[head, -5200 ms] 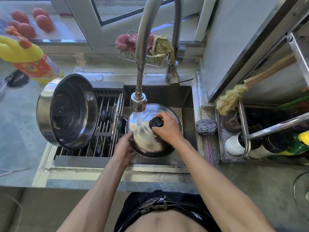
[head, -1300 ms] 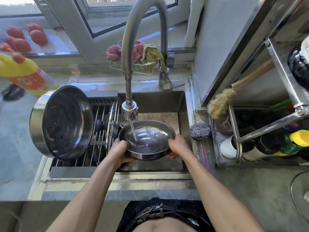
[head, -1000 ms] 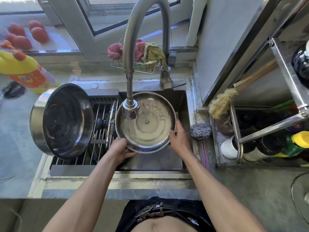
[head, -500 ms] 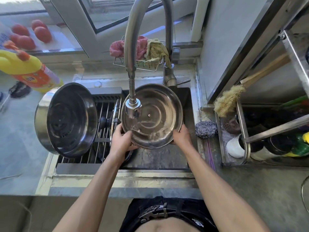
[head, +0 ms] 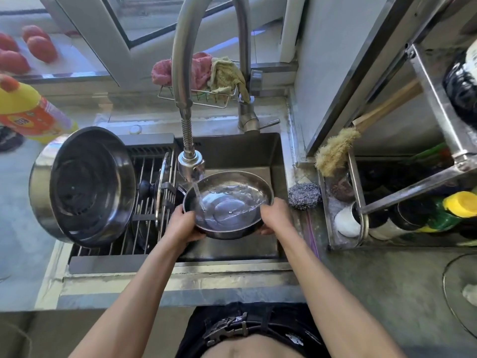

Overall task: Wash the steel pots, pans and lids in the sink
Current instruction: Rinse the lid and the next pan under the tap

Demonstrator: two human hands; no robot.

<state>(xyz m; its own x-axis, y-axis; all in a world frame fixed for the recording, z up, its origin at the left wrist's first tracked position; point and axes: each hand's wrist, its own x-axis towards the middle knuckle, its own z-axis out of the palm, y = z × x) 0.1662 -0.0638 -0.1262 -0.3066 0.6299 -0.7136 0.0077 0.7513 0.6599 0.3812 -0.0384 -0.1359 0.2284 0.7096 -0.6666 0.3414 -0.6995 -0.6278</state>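
Your left hand (head: 184,223) and right hand (head: 275,215) each grip the rim of the upturned lid (head: 228,205), hollow side up, under the tap's (head: 191,164) running water over the sink (head: 258,153).

Lid (head: 229,202): polished steel, wet, glossy. Pot (head: 82,187) at 9 o'clock: steel, mirror-bright wall. Scourer (head: 304,196) at 3 o'clock: coarse steel wool. Cloths (head: 206,73) at 12 o'clock: rough fabric.

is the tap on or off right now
On. A stream of water runs from the faucet head into the upturned steel lid, held at its rim by the left hand and right hand.
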